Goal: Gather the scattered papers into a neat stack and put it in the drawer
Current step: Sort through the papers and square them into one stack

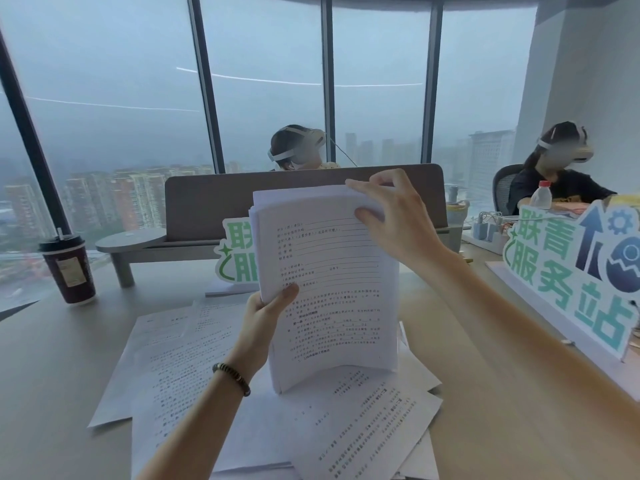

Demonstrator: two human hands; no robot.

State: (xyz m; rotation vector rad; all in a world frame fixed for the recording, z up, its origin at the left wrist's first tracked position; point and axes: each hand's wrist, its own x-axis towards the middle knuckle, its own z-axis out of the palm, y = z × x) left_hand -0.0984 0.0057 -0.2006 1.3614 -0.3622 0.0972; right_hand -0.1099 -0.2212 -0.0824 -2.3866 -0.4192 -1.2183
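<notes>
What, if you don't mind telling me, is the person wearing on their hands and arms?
Both forearms are bare, with no sleeves in view. The left wrist carries a dark beaded bracelet. The left hand and right hand wear no gloves or visible rings.

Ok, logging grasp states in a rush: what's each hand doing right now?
Left hand: grips the upright paper stack at its left edge.
Right hand: fingers curled over the stack's top right corner.

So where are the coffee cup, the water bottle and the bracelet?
Coffee cup [71,271]: head view, middle of its dark side.
Water bottle [541,196]: head view, its clear body.
Bracelet [232,376]: head view, beads on the left wrist.
</notes>
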